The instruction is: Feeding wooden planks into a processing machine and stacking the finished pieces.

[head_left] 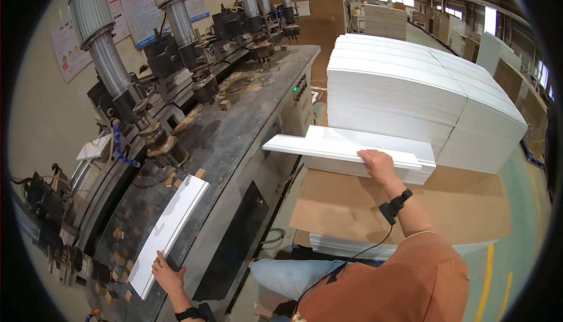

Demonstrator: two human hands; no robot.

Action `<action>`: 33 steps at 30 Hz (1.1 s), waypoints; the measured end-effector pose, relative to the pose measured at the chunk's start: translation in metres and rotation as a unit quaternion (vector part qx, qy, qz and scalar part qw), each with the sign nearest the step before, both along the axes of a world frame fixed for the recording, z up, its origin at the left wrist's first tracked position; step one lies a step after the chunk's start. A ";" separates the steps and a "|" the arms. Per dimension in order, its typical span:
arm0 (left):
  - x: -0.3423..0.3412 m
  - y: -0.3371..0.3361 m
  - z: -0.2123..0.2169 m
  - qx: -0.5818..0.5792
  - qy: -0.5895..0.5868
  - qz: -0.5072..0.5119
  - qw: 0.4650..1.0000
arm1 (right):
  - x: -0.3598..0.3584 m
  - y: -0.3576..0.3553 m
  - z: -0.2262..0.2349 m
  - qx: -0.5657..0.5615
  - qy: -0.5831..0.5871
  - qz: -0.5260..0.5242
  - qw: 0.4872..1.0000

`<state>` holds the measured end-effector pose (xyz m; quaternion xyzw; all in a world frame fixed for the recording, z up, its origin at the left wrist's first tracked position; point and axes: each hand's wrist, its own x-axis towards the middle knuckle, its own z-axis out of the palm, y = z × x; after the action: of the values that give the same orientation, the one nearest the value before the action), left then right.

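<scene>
Left hand (168,275): fingers lightly spread on a long white flat panel (170,228), atop the dark grey counter (217,140), view's eight o'clock.
Right hand (380,166): fingers pinching a second long white panel (322,147), three o'clock.

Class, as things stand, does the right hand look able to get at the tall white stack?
Probably yes: only a low pile separates the right hand from the tall white stack. But that hand grips a white panel, which it would likely need to release first.

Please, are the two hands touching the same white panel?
No, the left hand touches one panel on the dark worktable, while the right hand touches another panel at the low stack.
</scene>
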<state>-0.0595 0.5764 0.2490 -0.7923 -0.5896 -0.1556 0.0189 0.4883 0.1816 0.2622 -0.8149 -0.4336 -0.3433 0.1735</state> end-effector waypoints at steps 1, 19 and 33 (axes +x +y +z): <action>-0.001 0.000 0.001 -0.010 0.002 0.006 1.000 | -0.012 0.016 0.011 0.002 -0.003 0.006 1.000; -0.137 -0.176 0.040 0.176 0.118 -0.090 0.973 | -0.288 0.346 0.081 -0.136 0.036 0.596 0.791; -0.193 -0.509 0.124 0.210 0.324 0.330 0.862 | -0.326 0.465 -0.027 -0.143 0.022 0.590 0.794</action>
<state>-0.2525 0.0677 0.3734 -0.5346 -0.7305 0.0052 0.4248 0.1627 0.6462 0.2351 -0.4235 -0.8706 -0.0902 0.2337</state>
